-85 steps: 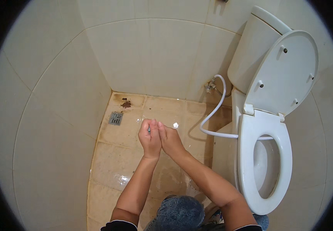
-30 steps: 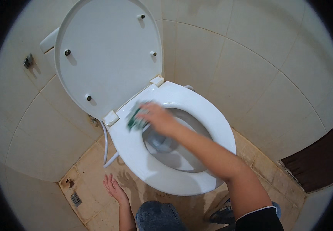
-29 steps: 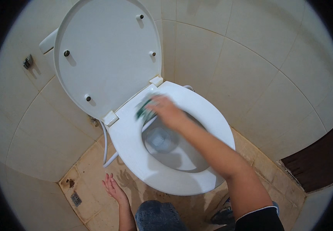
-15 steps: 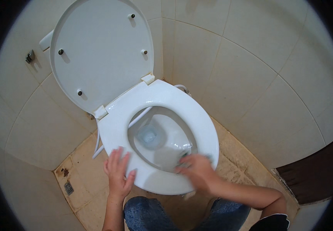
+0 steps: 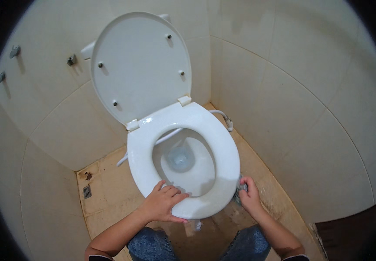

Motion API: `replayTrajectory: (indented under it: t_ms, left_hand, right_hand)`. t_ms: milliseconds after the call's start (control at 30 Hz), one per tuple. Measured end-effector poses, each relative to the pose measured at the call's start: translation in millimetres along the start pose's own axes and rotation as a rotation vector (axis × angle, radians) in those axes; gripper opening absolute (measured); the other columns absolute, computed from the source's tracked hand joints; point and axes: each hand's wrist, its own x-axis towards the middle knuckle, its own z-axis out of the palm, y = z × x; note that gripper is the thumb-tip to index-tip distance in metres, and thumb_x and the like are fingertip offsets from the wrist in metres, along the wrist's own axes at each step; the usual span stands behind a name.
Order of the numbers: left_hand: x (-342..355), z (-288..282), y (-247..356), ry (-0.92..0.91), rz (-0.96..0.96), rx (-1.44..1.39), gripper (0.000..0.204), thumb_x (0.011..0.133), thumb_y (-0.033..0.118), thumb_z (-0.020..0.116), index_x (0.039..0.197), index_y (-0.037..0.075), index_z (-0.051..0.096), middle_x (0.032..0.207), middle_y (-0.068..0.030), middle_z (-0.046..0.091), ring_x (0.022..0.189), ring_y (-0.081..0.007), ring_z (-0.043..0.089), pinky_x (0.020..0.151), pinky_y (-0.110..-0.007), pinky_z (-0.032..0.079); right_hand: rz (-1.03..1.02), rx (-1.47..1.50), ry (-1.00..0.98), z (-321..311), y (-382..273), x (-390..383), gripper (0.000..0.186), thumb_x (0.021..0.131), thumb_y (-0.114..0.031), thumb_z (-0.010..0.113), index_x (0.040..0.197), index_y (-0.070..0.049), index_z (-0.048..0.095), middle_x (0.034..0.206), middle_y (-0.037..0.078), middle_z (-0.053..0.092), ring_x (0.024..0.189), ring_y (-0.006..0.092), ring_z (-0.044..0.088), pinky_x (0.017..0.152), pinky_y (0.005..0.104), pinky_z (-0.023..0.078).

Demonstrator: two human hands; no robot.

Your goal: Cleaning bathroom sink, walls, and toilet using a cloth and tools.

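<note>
The white toilet seat (image 5: 227,150) lies down on the bowl, and its raised lid (image 5: 142,65) leans back behind it. My left hand (image 5: 164,203) grips the front left of the seat, fingertips over the inner edge and thumb at the outer front edge. Beside the seat's right outer edge, my right hand (image 5: 250,198) is closed on a crumpled grey-green scrubber (image 5: 239,191), partly hidden by the fingers and the seat; its exact kind is unclear. Water (image 5: 180,160) stands at the bottom of the toilet bowl (image 5: 199,167).
A white hose (image 5: 219,113) runs behind the bowl. Tiled walls (image 5: 292,100) close in on both sides. At left are a floor drain (image 5: 87,192) and metal wall fittings (image 5: 71,60). Dark fabric (image 5: 353,230) hangs at lower right. My knees (image 5: 153,245) are close in front.
My left hand has gone from lying spread on the seat's left side to gripping its front. My right hand has moved from over the front right rim to outside it. The view has shifted.
</note>
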Motion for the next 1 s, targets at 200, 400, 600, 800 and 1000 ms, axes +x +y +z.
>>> replayTrajectory:
  t_ms: [200,400,600,800,1000]
  left_hand:
    - [2,-95,-23,0.083,0.111,-0.248,0.066,0.065,0.055,0.069,0.114,0.012,0.057,0.104,-0.0084,0.061,0.100,-0.0229,0.056,0.094,-0.048,0.033]
    - [24,-247,-132,0.442,0.026,-0.880,0.043,0.085,0.034,0.061,0.111,0.001,0.058,0.097,-0.0014,0.059,0.093,-0.0090,0.051,0.081,-0.026,0.043]
    - [66,-300,-232,1.024,0.008,-0.108,0.038,0.094,0.037,0.041,0.124,0.017,0.054,0.132,-0.0189,0.042,0.123,-0.0309,0.039,0.099,-0.037,0.032]
    - [83,-296,-289,1.017,-0.074,-0.137,0.043,0.096,0.038,0.028,0.132,0.024,0.046,0.146,-0.0136,0.023,0.135,-0.0319,0.016,0.106,-0.048,0.007]
    - [80,-302,-305,0.883,-0.080,-0.201,0.049,0.094,0.036,0.016,0.137,0.024,0.038,0.148,-0.0088,0.020,0.136,-0.0291,0.015,0.105,-0.045,0.002]
  right_hand:
    - [0.539,1.378,0.388,-25,-16,21,0.034,0.077,-0.018,0.042,0.104,-0.002,0.054,0.102,0.011,0.058,0.090,0.0234,0.058,0.078,0.0370,0.049]
    - [-0.079,1.581,0.271,4,-166,146,0.036,0.076,-0.017,0.043,0.106,-0.001,0.053,0.104,0.011,0.060,0.096,0.0227,0.058,0.085,0.0371,0.047]
    - [-0.203,1.465,0.288,102,-294,271,0.037,0.072,-0.002,0.044,0.108,-0.003,0.049,0.097,0.008,0.054,0.090,0.0199,0.053,0.085,0.0327,0.043]
    - [-0.524,0.530,0.478,181,-342,335,0.029,0.072,0.000,0.046,0.101,-0.005,0.052,0.103,0.012,0.051,0.098,0.0230,0.049,0.087,0.0334,0.040]
    - [-0.905,-0.174,0.411,218,-322,351,0.039,0.070,-0.002,0.054,0.108,-0.004,0.047,0.128,0.017,0.039,0.120,0.0327,0.037,0.101,0.0443,0.028]
